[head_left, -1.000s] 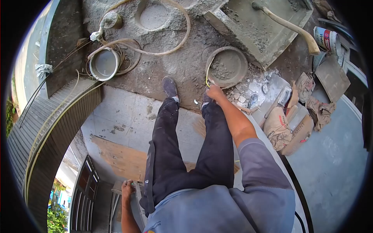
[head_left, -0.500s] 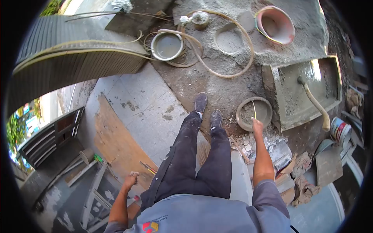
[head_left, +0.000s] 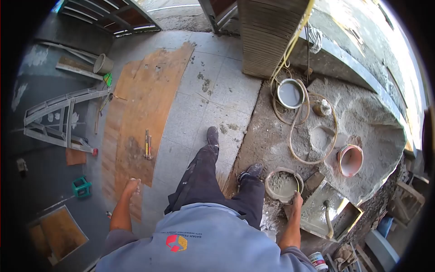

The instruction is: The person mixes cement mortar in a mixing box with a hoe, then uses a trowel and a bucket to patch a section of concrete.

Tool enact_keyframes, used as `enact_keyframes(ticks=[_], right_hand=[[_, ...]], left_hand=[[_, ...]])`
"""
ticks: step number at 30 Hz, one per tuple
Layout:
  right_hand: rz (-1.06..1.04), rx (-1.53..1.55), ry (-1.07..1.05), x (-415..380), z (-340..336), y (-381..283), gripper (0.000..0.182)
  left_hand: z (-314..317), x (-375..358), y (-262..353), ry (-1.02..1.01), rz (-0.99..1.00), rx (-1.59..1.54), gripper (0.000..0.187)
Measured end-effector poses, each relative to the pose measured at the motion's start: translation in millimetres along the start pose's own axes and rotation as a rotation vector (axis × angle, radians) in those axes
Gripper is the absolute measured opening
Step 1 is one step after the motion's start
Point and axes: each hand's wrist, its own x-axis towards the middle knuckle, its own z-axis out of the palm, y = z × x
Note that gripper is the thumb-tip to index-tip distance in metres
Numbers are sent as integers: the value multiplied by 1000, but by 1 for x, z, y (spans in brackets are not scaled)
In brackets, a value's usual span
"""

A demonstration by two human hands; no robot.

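My right hand (head_left: 297, 200) is closed on the thin handle (head_left: 297, 182) of a round bucket (head_left: 270, 190), at the near side of its rim. Grey wet mortar (head_left: 283, 186) lies in the bucket. Out to the left, over the wooden board (head_left: 149, 90), is my left hand (head_left: 132, 186), with its fingers curled in and nothing visible in them. Ahead of that hand, a hammer (head_left: 148, 147) and another slim tool lie side by side on the board.
A mortar trough (head_left: 312, 220) with a hoe (head_left: 328, 217) in it stands beside the bucket. Beyond are a sand heap (head_left: 376, 136), a pink bucket (head_left: 350, 161), a looped hose (head_left: 304, 162) and a water bucket (head_left: 290, 94). A ladder (head_left: 69, 118) and green stool (head_left: 81, 186) stand left.
My body and view have turned left toward the tiled floor and board. My feet have stepped apart. The bucket is now closer to my side, with my right hand still on its handle.
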Motion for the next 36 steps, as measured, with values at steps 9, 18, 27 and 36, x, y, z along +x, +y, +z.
enact_keyframes(ticks=[9, 18, 27, 36], right_hand=[[-64, -90, 15, -118, 190, -111, 19], [-49, -119, -36, -176, 416, -193, 29], [30, -112, -85, -229, 722, -246, 22], [78, -47, -164, -281, 943, -318, 20]], left_hand=[[-99, 98, -163, 63, -504, -621, 19], [-267, 287, 14, 241, 43, -329, 35], [-579, 435, 287, 738, 537, 124, 32], [-715, 531, 375, 625, 416, 135, 24]])
